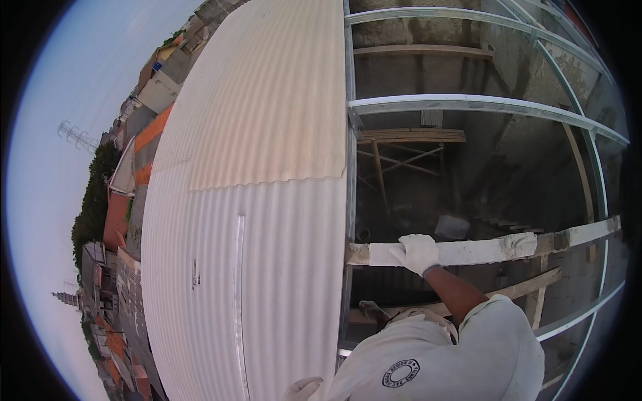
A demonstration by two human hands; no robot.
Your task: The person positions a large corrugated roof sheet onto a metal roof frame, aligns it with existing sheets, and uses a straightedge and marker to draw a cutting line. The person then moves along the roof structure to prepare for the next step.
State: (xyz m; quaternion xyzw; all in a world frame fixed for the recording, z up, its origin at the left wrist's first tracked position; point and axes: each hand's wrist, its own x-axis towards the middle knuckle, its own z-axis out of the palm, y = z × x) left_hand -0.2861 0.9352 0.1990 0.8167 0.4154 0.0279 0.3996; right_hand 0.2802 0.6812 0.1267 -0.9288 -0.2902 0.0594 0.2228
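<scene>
Corrugated roofing [294, 267] borders an open metal frame [468, 103]. Whitish beam [481, 249] lies crosswise, long axis left to right, directly under the right hand [418, 254] — draped over it, firm grip unconfirmed. Left hand [304, 389], farther off, sits lower left by the roofing — closure indeterminable.

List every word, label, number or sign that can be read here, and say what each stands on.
Pale shirt: round dark print with lettering around its ring; I won't copy it out.
White corrugated sheet: dark mark, too small to read.
No other lettering shows clearly.
</scene>
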